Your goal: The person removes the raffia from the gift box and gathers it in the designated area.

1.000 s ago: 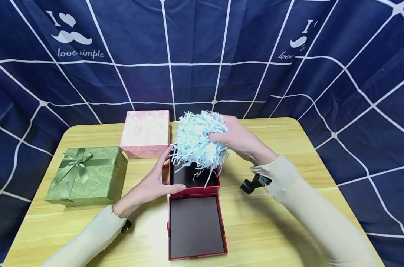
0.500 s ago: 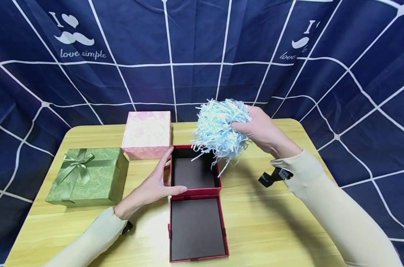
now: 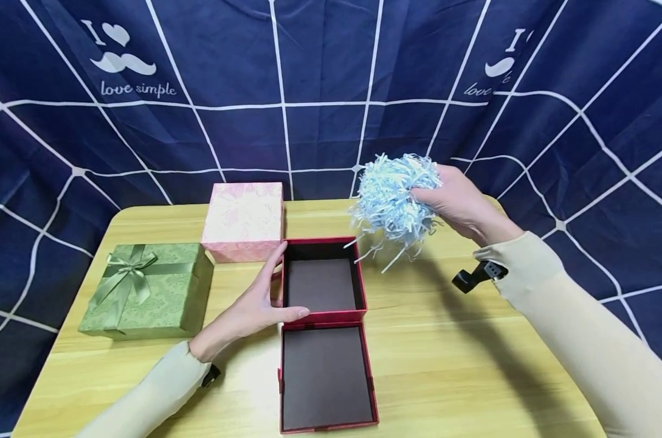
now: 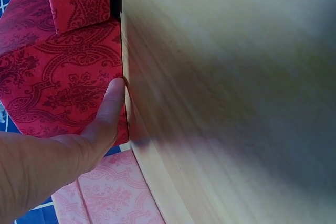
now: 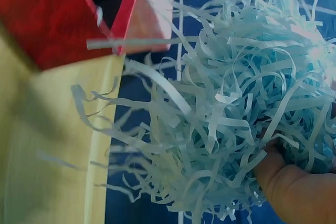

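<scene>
Got right grip (image 3: 464, 202) curled round pale-blue shredded paper (image 3: 393, 193), upper right of the head frame, above counter (image 3: 434, 371). Got left grip (image 3: 254, 309) spread wide against red patterned gift box (image 3: 338, 316) at center, with thumb on front wall; can see its dark interior. See red lid (image 3: 327, 377) inside-up just below it, lower center. Also see pink gift box (image 3: 244, 216) left of center, green bow-tied gift box (image 3: 163, 301) far left, navy grid cloth (image 3: 331, 137) across top.

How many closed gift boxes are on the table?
2: the green box, with a bow on top, at left, and the pink box farther back, to its right.
</scene>
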A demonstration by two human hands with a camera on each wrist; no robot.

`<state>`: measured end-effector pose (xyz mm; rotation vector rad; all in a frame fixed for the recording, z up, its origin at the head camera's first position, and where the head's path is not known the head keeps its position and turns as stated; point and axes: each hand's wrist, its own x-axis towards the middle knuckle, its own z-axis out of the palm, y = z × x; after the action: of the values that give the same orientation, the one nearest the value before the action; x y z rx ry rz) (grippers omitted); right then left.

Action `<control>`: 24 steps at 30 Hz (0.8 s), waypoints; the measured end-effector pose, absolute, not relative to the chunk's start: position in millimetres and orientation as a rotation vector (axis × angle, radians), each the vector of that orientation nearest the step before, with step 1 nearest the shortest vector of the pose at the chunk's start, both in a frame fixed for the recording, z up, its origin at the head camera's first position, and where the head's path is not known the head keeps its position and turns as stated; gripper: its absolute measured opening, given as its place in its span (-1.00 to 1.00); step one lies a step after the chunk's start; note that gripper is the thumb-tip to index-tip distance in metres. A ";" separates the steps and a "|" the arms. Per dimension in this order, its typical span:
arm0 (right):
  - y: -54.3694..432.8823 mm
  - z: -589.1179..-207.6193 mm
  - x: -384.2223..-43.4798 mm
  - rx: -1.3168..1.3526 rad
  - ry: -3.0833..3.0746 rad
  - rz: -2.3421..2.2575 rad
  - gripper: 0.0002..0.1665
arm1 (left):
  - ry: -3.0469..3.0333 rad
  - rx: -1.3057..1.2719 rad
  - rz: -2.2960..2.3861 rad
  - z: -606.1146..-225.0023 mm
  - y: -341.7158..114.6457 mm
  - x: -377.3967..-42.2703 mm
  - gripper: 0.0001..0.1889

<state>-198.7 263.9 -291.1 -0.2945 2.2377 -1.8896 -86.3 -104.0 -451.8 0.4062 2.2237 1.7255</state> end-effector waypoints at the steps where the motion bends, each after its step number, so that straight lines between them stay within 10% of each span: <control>1: 267.3 -292.3 -201.5 -0.284 2.248 -1.884 -0.56 | 2.222 0.404 1.725 -452.0 -103.9 -86.5 0.32; 24: 352.4 -355.3 -266.7 -0.134 2.490 -1.616 -0.60 | 2.235 0.394 1.718 -452.5 -103.5 -87.2 0.31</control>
<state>-266.7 352.4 -355.3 -0.1344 2.4901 -1.6157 -87.2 -103.5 -452.5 0.3942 2.2353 1.7177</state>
